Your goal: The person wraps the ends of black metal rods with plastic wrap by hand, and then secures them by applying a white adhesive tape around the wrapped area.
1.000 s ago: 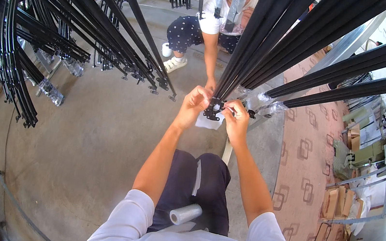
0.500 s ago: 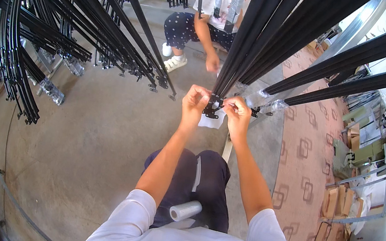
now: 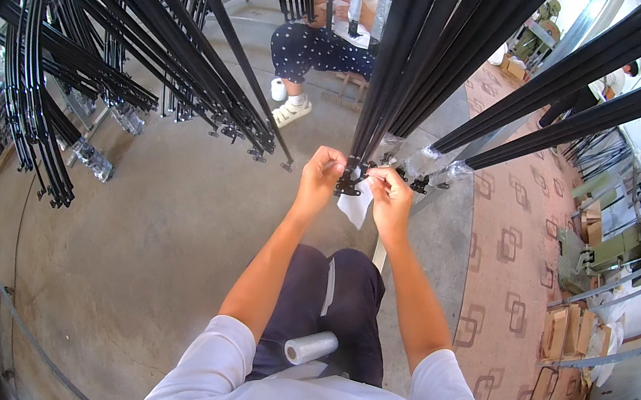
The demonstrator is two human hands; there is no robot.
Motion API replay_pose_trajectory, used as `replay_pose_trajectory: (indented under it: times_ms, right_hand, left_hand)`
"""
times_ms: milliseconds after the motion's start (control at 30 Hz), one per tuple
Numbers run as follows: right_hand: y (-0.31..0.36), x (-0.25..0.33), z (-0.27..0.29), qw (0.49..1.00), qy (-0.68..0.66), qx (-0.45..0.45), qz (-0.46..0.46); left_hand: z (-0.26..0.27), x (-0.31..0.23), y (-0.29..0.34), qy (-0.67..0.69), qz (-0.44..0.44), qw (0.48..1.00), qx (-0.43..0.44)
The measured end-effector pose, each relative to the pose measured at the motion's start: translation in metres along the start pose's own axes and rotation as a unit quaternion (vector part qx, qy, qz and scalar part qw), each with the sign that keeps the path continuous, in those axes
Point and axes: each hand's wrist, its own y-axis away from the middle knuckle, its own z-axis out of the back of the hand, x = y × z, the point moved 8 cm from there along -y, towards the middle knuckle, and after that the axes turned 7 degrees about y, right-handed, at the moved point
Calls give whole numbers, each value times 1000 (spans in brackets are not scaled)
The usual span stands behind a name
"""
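Note:
My left hand [image 3: 320, 176] and my right hand [image 3: 387, 194] meet at the lower end of a hanging black rod [image 3: 386, 71]. Both pinch a small black fitting [image 3: 349, 184] at the rod's tip. A piece of clear plastic film [image 3: 355, 205] hangs from that tip between my hands. A roll of clear film [image 3: 310, 347] lies on my lap. More black rods with end fittings [image 3: 420, 185] hang just right of my hands.
Dense bundles of black rods [image 3: 113, 51] hang at the left and above. Another person [image 3: 320, 46] sits ahead on the concrete floor [image 3: 153, 243]. A patterned tile strip [image 3: 508, 249] runs along the right, with cardboard boxes [image 3: 566, 329] and machines [image 3: 614, 247] beyond.
The view has shifted slightly, so my hands sit a little lower in the picture. The other person's arm, which reached toward the rods, has drawn back. My hands stay on the rod tip.

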Motion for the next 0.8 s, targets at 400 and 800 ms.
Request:
replay_pose_trajectory:
  times_ms: [400,800]
  right_hand:
    - [1,-1,-11,977,-197,16,-82]
    - [-2,-3,-7,992,-123,-25,-23]
  left_hand:
    - [-2,-25,2,37,-30,998,-27]
    - [-3,-45,-11,134,-61,989,-26]
